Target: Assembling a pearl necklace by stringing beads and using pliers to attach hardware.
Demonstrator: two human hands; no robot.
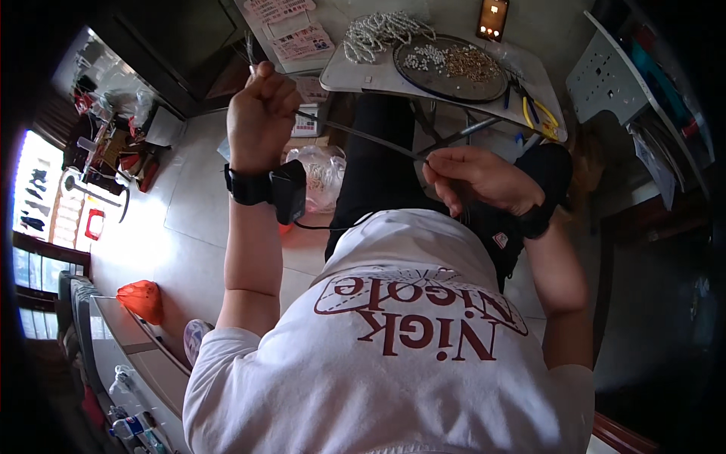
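A thin bundle of dark-grey strands (363,136), like cord or wire, stretches between my two hands over my lap. My left hand (262,113) is raised and closed round one end, with loose tips fanning out above the fist. Lower and to the right, my right hand (484,178) pinches the other end between thumb and fingers. Just beyond my knees stands a small white table (340,76). It bears a round dark tray (423,83) of loose white beads (425,57) and gold beads (470,65), beside a heap of white bead strands (382,34).
Yellow-handled pliers (541,113) lie at the table's right edge, a lit phone (492,19) at its back. A clear plastic bag (318,178) sits on the floor by my left leg. Printed papers (291,30) lie at the back left; a perforated panel (612,83) stands right.
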